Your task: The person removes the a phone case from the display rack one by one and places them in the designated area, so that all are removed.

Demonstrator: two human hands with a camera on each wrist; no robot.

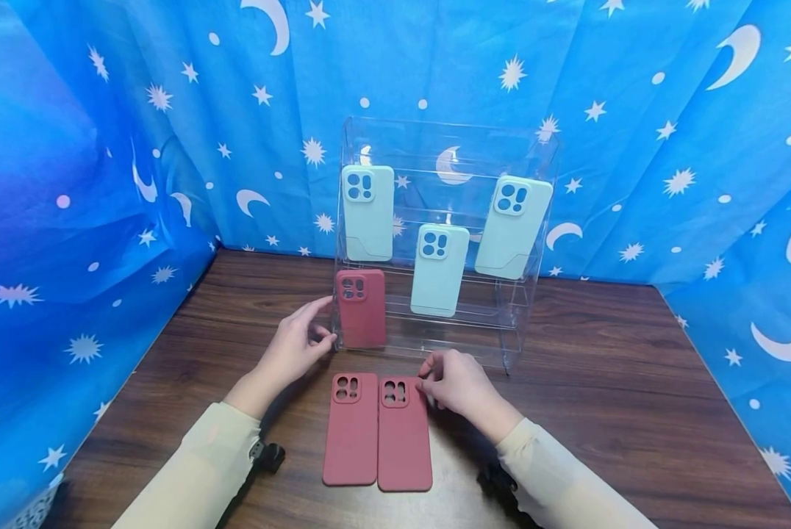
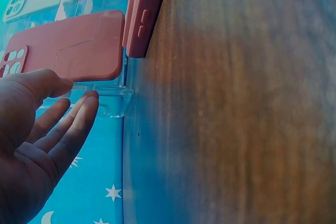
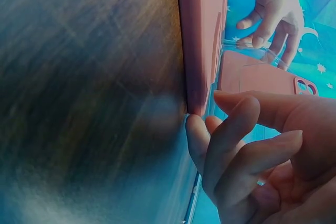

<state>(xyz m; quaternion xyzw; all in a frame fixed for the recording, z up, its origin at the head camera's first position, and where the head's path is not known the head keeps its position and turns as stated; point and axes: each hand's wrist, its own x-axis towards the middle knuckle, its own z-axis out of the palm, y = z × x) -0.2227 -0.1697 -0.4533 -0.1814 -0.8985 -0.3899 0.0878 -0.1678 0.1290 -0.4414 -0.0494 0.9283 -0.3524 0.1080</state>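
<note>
Head view: clear acrylic stand [image 1: 521, 323] at the back middle of a wooden table [image 1: 600, 382]. On its tiers, three mint phone cases [image 1: 439, 270]; on the lowest tier, left end, one upright red case [image 1: 361, 307]. Left hand [image 1: 296, 345] just left of the stand, fingers relaxed and spread, tips beside that case's edge; contact cannot be told. In front of the stand, two red cases flat and side by side: left flat case [image 1: 351, 428], right flat case [image 1: 403, 433]. Right hand [image 1: 458, 386] at the right flat case's top right corner, fingertips curled onto its edge.

Left wrist view: left hand [image 2: 37, 145] open, fingers [image 2: 79, 121] straight, just short of the stand's lip [image 2: 113, 100]; upright red case [image 2: 73, 45] above it.

Right wrist view: right hand [image 3: 262, 156] fingers bent, fingertip [image 3: 195, 135] touching the end of the right flat case [image 3: 199, 35]; grip not clear.
</note>
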